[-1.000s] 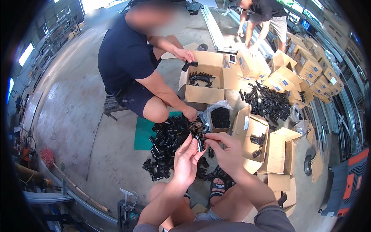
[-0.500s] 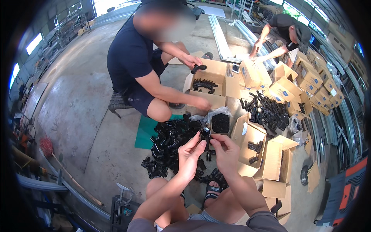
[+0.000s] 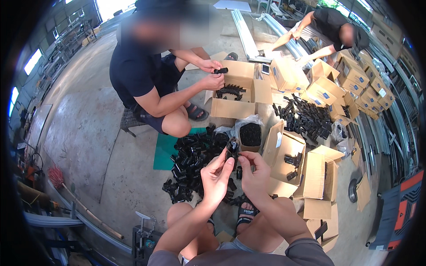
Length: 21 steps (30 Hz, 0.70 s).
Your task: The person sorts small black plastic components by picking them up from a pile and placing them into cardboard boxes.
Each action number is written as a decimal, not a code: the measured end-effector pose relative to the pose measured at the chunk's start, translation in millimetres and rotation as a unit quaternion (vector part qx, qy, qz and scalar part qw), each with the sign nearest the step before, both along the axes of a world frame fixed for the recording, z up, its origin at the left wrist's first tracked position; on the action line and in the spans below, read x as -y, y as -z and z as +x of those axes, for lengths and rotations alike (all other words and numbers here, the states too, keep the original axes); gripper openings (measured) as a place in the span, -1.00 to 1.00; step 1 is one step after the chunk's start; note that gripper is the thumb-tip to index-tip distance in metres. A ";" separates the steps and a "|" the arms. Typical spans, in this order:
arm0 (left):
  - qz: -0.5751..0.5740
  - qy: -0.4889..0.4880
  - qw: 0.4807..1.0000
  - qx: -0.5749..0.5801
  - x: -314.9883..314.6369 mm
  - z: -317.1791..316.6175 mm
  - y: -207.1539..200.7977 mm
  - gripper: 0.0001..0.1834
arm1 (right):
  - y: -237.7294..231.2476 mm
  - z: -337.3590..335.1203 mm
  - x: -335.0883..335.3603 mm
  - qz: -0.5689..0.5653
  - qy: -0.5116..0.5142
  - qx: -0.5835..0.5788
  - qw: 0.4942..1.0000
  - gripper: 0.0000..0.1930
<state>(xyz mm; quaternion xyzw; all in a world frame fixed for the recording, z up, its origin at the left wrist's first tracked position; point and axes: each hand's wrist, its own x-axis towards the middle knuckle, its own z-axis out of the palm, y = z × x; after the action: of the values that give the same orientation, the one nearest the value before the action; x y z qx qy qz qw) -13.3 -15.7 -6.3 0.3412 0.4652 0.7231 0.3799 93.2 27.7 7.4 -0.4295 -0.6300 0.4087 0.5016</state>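
Observation:
In front of my knees, my left hand (image 3: 215,176) grips a black tubular plastic fitting (image 3: 231,150) between thumb and fingers, its shiny round end facing up. My right hand (image 3: 254,174) is pinched against the right side of that fitting; whatever sits between its fingertips is too small to name. Below and left of my hands lies a heap of similar black fittings (image 3: 186,166), partly on a green mat (image 3: 162,153). Just beyond my hands stands a box lined with clear plastic (image 3: 250,134), full of small black pieces.
Across from me, a seated person (image 3: 142,82) holds a black fitting (image 3: 220,70) over an open carton (image 3: 233,109). Another person (image 3: 333,29) bends over cartons at the far right. Open cartons (image 3: 284,188) and a second fitting heap (image 3: 306,117) lie to my right.
The seated person's lower hand has risen from beside the plastic-lined box to join the other at the fitting. My hands stay together on my fitting, slightly further left.

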 end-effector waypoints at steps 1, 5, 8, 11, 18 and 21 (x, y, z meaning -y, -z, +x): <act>-0.004 -0.001 1.000 0.007 0.1 0.0 0.3 -0.57 | -1.0 -1.7 0.7 0.034 0.009 0.021 0.999 -0.86; -0.007 0.001 0.999 0.053 -2.0 2.9 -1.2 -0.59 | -1.8 -5.5 -4.8 0.149 0.034 0.099 0.983 -0.91; -0.014 0.005 0.995 0.097 -1.8 3.6 -0.2 -0.60 | 0.0 -6.7 -7.4 0.189 0.040 0.131 0.972 -0.94; -0.024 0.006 0.992 0.120 -0.1 0.7 0.7 -0.60 | -4.0 -8.6 -8.0 0.215 0.025 0.157 0.963 -0.94; -0.033 0.000 0.995 0.096 0.6 -3.3 -1.9 -0.61 | -8.5 0.8 -12.6 0.224 -0.058 0.175 0.957 -0.92; -0.030 0.004 0.996 0.081 2.2 -2.5 0.4 -0.61 | -8.8 6.1 -15.6 0.069 -0.117 0.178 0.975 -0.90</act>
<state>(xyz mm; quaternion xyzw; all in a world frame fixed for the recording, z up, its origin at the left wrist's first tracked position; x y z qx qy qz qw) -15.9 -17.9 -6.7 0.2715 0.4528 0.7328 0.4292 99.3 43.3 16.2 -0.3832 -0.7814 0.3373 0.3589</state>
